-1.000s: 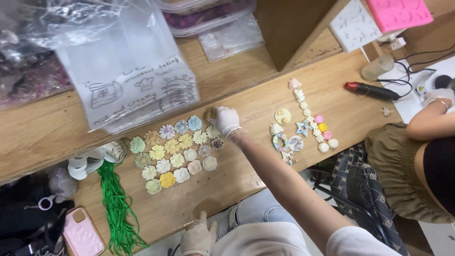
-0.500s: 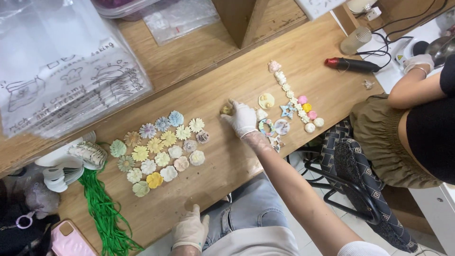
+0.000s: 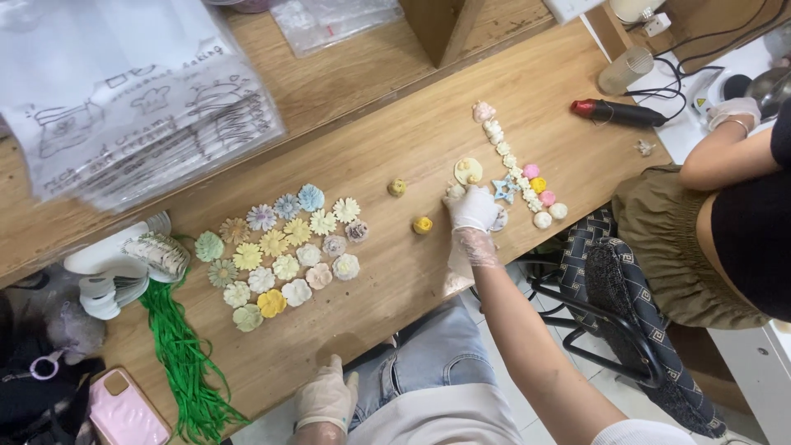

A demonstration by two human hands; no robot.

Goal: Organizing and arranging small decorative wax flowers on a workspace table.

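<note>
Head view: picking among small charms on the desk, right hand curled over them (grip impossible to tell), left hand empty, flat at near edge; flowers well apart. Fine pinch probably called for.

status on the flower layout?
Done: a block of pastel flowers sits in rows on the table. In hand: right hand is on the small charms cluster. Left: two yellow pieces lie loose between the groups. Left hand rests at the table edge.
</note>
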